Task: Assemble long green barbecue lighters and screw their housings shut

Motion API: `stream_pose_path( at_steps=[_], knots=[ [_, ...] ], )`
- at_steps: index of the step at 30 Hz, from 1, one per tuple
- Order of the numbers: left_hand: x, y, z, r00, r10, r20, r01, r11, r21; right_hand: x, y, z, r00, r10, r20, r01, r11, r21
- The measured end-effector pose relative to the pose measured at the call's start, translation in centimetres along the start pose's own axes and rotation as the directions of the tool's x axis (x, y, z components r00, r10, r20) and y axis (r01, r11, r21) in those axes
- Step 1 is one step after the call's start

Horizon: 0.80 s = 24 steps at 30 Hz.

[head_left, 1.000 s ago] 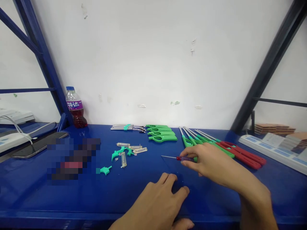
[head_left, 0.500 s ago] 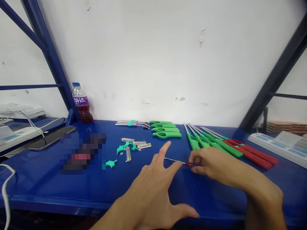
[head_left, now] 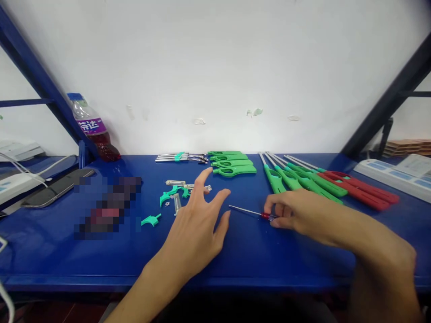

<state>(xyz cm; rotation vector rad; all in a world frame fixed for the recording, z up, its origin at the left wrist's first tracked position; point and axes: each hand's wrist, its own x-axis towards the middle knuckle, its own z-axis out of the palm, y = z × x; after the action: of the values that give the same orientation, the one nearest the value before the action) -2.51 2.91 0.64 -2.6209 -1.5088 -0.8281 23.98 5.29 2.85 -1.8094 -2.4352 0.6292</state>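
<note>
Right hand: held screwdriver by red handle end, shaft pointed left
Left hand: held nothing, fingers spread, nearest clear tubes and teal pieces
Green shells: lay stacked near wall, just beside metal rods
Green lighters, red lighters: fanned out behind right hand
Bottle: stood at back left, purple label

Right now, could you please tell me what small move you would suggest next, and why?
I would probably ease the left hand toward the nearest loose green handle: its spread fingers hold nothing, the index fingertip appears close to that handle, and the right hand holds the screwdriver.
</note>
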Motion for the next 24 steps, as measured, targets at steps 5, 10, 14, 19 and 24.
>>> stream_pose_path(
  at_steps=[5,10,14,19,24],
  knots=[
    [-0.1,-0.4,0.4,0.999,-0.023,0.029,0.023,1.0,-0.008,0.4,0.3,0.6,1.0,-0.011,0.027,0.011,1.0,0.021],
    [-0.3,-0.2,0.6,0.999,-0.02,0.048,0.022,0.999,-0.041,0.7,0.6,0.8,1.0,-0.018,-0.001,0.018,0.999,0.032],
    [-0.4,-0.5,0.6,0.996,-0.035,0.078,0.039,0.998,-0.045,0.9,0.9,1.3,0.999,-0.024,-0.042,0.025,0.999,0.027],
    [-0.5,-1.1,1.1,0.997,-0.032,0.07,0.035,0.998,-0.049,0.7,1.0,2.5,0.988,-0.051,-0.144,0.054,0.998,0.014],
    [-0.5,-1.8,2.6,0.999,0.018,0.03,-0.018,1.0,0.006,0.7,0.5,3.0,0.956,-0.182,-0.23,0.166,0.982,-0.086]
  ],
)
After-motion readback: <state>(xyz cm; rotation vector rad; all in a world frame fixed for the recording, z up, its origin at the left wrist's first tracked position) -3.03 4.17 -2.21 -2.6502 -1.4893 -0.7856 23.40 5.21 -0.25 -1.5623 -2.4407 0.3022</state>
